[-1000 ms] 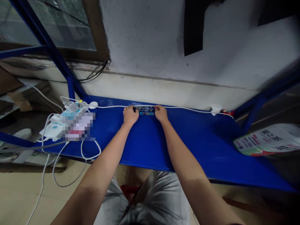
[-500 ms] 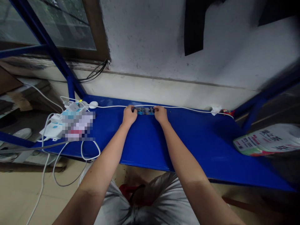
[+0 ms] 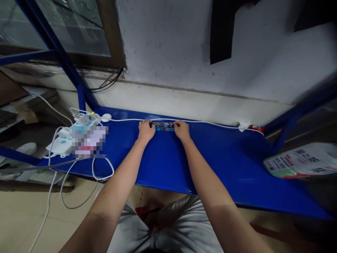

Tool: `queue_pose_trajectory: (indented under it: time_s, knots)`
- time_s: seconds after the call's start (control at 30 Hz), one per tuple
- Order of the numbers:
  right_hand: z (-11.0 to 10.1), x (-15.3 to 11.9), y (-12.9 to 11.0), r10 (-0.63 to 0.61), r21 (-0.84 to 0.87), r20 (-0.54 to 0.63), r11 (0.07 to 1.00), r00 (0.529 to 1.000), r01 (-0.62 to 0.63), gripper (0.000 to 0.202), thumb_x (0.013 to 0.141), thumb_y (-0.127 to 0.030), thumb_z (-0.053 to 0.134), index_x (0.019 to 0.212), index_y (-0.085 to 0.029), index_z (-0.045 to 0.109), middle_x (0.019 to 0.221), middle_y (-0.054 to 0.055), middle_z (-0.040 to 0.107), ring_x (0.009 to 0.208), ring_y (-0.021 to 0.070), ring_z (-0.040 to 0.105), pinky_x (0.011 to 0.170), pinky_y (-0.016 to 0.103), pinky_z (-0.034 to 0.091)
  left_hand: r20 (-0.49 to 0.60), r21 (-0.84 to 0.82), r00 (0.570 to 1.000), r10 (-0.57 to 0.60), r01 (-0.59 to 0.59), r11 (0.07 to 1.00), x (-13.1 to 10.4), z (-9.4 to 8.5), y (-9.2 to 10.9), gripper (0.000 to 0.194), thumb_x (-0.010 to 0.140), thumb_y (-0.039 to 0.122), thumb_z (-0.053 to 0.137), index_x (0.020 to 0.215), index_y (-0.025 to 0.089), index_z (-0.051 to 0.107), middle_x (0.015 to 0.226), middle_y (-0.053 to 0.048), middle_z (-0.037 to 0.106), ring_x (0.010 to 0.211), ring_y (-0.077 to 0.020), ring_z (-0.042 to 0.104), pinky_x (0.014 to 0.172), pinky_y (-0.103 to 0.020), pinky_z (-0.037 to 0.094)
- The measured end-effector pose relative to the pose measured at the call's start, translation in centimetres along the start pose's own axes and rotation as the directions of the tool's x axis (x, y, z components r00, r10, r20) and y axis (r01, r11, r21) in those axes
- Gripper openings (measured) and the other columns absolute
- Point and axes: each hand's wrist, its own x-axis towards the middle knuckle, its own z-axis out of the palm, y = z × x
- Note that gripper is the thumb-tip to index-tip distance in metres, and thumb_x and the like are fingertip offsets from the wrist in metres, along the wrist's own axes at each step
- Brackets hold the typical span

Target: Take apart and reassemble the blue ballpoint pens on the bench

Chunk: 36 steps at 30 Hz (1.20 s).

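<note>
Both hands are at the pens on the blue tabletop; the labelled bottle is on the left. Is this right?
No: the bottle is on the right, as the head view shows. The left hand and right hand are at the pens on the blue tabletop.

Clock centred on pens (image 3: 165,128), 12 toward wall (image 3: 179,52). Pens on shelf (image 3: 163,161), side by side, between left hand (image 3: 146,130) at 9 and right hand (image 3: 182,130) at 3. Cable (image 3: 126,120) runs just behind them. Power strips (image 3: 59,144) farther out at 9. Tissue (image 3: 244,125) at 3, packet (image 3: 258,129) just beyond. Bottle (image 3: 301,161) between 3 and 4. Window (image 3: 79,28) between 10 and 11.
</note>
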Motion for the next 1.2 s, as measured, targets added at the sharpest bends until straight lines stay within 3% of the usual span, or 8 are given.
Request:
queue_pose_trajectory:
  time_s: [0.2, 0.3, 0.5, 0.63, 0.83, 1.2]
  knots:
    - [-0.1, -0.2, 0.2, -0.008, 0.031, -0.007, 0.999, 1.0, 0.008, 0.027, 0.088, -0.015, 0.054, 0.093, -0.02, 0.08, 0.105, 0.009, 0.08, 0.102, 0.024, 0.071, 0.101, 0.036, 0.052, -0.011, -0.02, 1.0, 0.022, -0.023, 1.0, 0.1, 0.1, -0.5, 0.031, 0.096, 0.024, 0.051, 0.118, 0.017, 0.072, 0.123, -0.016, 0.073, 0.123, -0.0322, 0.059, 0.111, -0.042, 0.046]
    - [-0.2, -0.3, 0.4, 0.046, 0.09, -0.036, 0.995, 0.998, -0.043, 0.031, 0.085, -0.012, 0.051, 0.096, -0.018, 0.079, 0.105, 0.009, 0.08, 0.1, 0.0233, 0.072, 0.1, 0.036, 0.053, -0.034, -0.027, 0.999, 0.023, -0.024, 0.999, -0.1, -0.2, -0.7, 0.032, 0.096, 0.022, 0.05, 0.118, 0.015, 0.071, 0.121, -0.016, 0.073, 0.121, -0.0309, 0.061, 0.109, -0.041, 0.047]
    - [-1.1, -1.0, 0.5, 0.223, 0.217, -0.119, 0.957, 0.968, -0.193, 0.03, 0.084, -0.015, 0.048, 0.091, -0.017, 0.077, 0.089, 0.008, 0.079, 0.084, 0.0226, 0.071, 0.084, 0.031, 0.056, -0.132, 0.132, 0.986, -0.105, 0.122, 0.984, -1.4, -1.7, -1.1, 0.023, 0.093, 0.023, 0.052, 0.1, 0.021, 0.074, 0.116, -0.017, 0.073, 0.123, -0.0391, 0.057, 0.105, -0.053, 0.044]
    - [-2.4, -2.5, -0.2, 0.168, 0.033, -0.144, 0.986, 0.975, -0.165, 0.025, 0.086, -0.016, 0.052, 0.084, -0.02, 0.077, 0.082, 0.009, 0.077, 0.082, 0.0251, 0.071, 0.087, 0.034, 0.054, -0.12, 0.154, 0.982, -0.145, 0.163, 0.975, -1.8, -2.0, -1.4, 0.023, 0.09, 0.02, 0.052, 0.101, 0.02, 0.073, 0.114, -0.019, 0.073, 0.12, -0.039, 0.06, 0.103, -0.053, 0.044]
    - [-3.5, -5.1, -1.4, 0.209, -0.248, -0.017, 0.947, 0.978, -0.207, 0.018, 0.085, -0.014, 0.061, 0.084, -0.021, 0.077, 0.085, 0.016, 0.077, 0.085, 0.0306, 0.073, 0.084, 0.037, 0.052, -0.112, 0.156, 0.983, -0.144, 0.16, 0.975, -1.7, -1.7, -1.5, 0.024, 0.09, 0.019, 0.052, 0.102, 0.02, 0.073, 0.113, -0.019, 0.074, 0.121, -0.0385, 0.061, 0.103, -0.052, 0.043]
    - [-3.7, -6.0, -1.8, 0.199, -0.239, 0.034, 0.953, 0.979, -0.185, 0.021, 0.088, -0.018, 0.059, 0.09, -0.025, 0.078, 0.091, 0.011, 0.079, 0.087, 0.0296, 0.073, 0.08, 0.035, 0.051, -0.109, 0.137, 0.979, -0.171, 0.185, 0.973, -2.5, -2.3, -1.0, 0.021, 0.091, 0.017, 0.052, 0.096, 0.02, 0.072, 0.111, -0.018, 0.075, 0.12, -0.0376, 0.062, 0.102, -0.051, 0.044]
